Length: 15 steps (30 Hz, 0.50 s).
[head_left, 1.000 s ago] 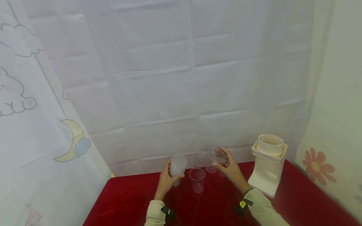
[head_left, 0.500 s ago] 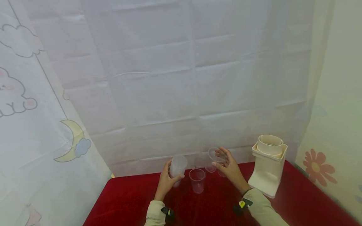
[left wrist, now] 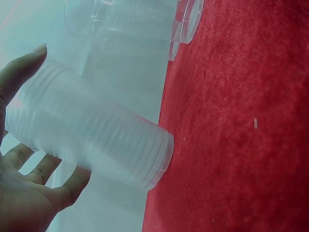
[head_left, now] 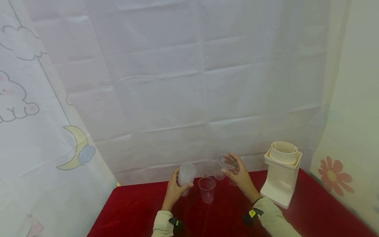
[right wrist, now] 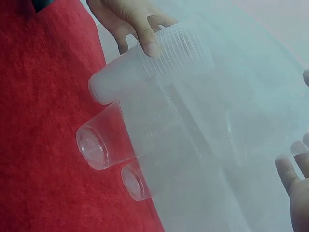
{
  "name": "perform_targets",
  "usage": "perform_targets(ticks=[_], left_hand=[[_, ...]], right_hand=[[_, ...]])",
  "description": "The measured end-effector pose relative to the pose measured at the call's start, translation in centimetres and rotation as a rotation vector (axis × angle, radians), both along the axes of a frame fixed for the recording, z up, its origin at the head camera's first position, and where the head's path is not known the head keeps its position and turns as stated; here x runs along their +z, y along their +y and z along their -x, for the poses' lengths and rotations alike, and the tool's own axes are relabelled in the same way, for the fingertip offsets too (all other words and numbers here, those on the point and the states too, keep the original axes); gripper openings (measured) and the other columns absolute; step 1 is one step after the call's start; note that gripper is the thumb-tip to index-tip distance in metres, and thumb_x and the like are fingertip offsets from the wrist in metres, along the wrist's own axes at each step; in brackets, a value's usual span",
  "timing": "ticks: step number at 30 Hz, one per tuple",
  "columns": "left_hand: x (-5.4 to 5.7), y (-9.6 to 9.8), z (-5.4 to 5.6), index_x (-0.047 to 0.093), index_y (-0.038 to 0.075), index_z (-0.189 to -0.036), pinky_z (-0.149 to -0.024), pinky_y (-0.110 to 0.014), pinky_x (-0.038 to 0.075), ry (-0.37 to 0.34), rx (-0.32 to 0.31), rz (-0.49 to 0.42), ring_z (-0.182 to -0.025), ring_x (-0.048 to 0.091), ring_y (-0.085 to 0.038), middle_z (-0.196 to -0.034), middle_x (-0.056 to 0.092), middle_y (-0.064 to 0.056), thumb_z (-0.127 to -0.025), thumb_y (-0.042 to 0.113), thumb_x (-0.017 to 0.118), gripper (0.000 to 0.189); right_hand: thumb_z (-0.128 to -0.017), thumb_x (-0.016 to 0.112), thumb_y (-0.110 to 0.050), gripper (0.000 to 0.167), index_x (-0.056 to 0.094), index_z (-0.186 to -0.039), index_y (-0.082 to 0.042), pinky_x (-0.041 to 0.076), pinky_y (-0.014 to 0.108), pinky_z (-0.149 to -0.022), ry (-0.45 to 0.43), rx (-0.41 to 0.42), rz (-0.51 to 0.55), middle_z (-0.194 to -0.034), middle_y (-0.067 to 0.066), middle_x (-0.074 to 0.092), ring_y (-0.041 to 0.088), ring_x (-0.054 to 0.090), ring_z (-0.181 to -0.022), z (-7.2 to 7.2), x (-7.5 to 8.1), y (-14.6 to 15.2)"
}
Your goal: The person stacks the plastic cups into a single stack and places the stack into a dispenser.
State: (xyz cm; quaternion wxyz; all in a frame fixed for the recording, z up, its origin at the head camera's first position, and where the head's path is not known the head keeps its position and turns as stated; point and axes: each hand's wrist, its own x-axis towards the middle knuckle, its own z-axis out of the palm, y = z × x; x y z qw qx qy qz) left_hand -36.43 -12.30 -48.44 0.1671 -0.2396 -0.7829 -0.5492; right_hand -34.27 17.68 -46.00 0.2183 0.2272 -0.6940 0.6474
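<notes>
My left hand (head_left: pixel 174 189) grips a stack of nested clear plastic cups (left wrist: pixel 96 125), thumb on one side and fingers on the other; its lower end is close to the red cloth. My right hand (head_left: pixel 243 177) holds one clear plastic cup (right wrist: pixel 260 137) by its sides, raised above the table in the head view. Between the hands a single clear cup (head_left: pixel 207 191) stands upright on the cloth. Behind it are more clear cups (head_left: pixel 219 175), partly hidden by the right hand and hard to make out against the pale backdrop.
A cream plastic stand with a round ring on top (head_left: pixel 279 174) is at the right of the red-covered table (head_left: pixel 133 210). A pale creased sheet (head_left: pixel 160 98) hangs behind the table, with printed sheets on both sides.
My right hand and its cup have shifted very slightly up and to the left. The left hand with its stack stays almost still.
</notes>
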Motion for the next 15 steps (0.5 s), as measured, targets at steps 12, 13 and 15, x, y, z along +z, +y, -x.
perform_targets(ticks=[12,13,15], left_hand=[[0.51,-0.02,-0.27,0.041,0.004,-0.148,-0.081,-0.053,0.050,0.000,-0.008,-0.007,-0.110,0.058,-0.038,-0.130,0.057,-0.023,-0.079,0.007,0.084,0.081],[0.46,-0.05,-0.29,0.041,0.004,-0.148,-0.081,-0.052,0.050,0.001,-0.010,-0.007,-0.110,0.058,-0.038,-0.130,0.056,-0.023,-0.079,0.007,0.084,0.082],[0.35,-0.11,-0.38,0.041,0.004,-0.148,-0.081,-0.053,0.050,0.000,-0.011,-0.007,-0.111,0.058,-0.038,-0.130,0.056,-0.023,-0.079,0.007,0.084,0.081]], right_hand=[[-0.093,0.068,0.001,0.070,0.030,-0.152,-0.001,0.044,0.018,-0.096,0.009,0.003,0.014,-0.148,0.027,0.041,0.040,0.041,-0.132,0.10,0.63,-0.60],[-0.093,0.067,0.001,0.070,0.029,-0.152,0.000,0.044,0.017,-0.095,0.010,0.004,0.013,-0.148,0.028,0.041,0.040,0.042,-0.132,0.09,0.59,-0.63],[-0.093,0.067,0.002,0.071,0.029,-0.152,0.001,0.044,0.018,-0.095,0.009,0.008,0.015,-0.148,0.029,0.040,0.040,0.041,-0.132,0.08,0.50,-0.70]])
